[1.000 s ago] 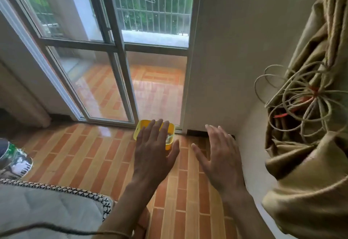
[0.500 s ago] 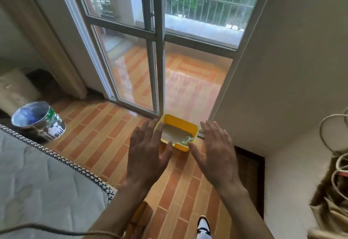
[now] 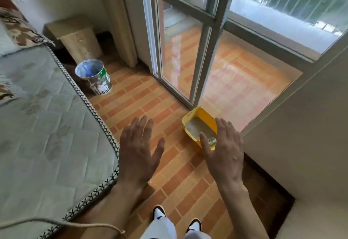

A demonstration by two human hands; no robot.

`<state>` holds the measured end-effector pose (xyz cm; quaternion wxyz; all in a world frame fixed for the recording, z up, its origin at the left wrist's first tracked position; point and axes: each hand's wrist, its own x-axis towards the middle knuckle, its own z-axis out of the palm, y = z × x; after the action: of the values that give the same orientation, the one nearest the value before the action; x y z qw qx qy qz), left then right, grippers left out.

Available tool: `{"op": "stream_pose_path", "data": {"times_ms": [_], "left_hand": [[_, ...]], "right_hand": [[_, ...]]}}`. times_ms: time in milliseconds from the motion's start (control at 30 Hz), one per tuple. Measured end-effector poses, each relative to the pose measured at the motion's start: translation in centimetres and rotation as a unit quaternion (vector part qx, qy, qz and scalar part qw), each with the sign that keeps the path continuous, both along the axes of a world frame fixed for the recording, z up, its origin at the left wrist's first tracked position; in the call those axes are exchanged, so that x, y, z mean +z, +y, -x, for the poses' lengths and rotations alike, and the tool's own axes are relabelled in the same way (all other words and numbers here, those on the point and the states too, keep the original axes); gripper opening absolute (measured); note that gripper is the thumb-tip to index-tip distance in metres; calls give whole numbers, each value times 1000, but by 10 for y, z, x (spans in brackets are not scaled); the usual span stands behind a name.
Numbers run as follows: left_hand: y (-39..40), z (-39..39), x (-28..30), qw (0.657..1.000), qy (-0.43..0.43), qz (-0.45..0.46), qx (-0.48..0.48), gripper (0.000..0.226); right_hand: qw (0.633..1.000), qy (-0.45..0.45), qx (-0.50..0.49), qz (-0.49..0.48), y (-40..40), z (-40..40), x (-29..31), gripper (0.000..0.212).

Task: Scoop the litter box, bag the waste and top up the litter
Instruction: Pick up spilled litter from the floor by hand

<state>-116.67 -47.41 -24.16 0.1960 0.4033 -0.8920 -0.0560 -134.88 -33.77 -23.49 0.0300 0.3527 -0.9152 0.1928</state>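
Orange brick-pattern floor tiles (image 3: pixel 143 95) run from the mattress (image 3: pixel 47 125) and tin bucket (image 3: pixel 94 77) on the left to the glass door (image 3: pixel 180 54). Left hand (image 3: pixel 138 152) and right hand (image 3: pixel 224 150) hover with fingers spread, grasping nothing; the yellow litter box (image 3: pixel 199 115) sits on the floor against the door frame. Advice: crouch squarely at the box before scooping; the right hand covers its near corner, and a pale object there, possibly the scoop, is indistinct.

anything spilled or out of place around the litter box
Nothing stands out. The yellow litter box sits level on the tiled floor by the glass door, litter inside, none visibly scattered.
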Motion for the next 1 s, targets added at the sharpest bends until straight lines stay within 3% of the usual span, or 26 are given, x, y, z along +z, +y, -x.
{"op": "stream_pose_path", "data": {"times_ms": [200,533,1000], "left_hand": [[-13,-10,-30,999,27,-29,34,60],[-39,18,-86,998,48,-31,-7,57],[-73,125,-175,992,30,-97,77,57]], "right_hand": [[999,11,46,-27,-19,3,-20,71],[995,31,96,-17,-60,40,-57,62],[979,-23,190,-65,-113,133,-166,66]]}}
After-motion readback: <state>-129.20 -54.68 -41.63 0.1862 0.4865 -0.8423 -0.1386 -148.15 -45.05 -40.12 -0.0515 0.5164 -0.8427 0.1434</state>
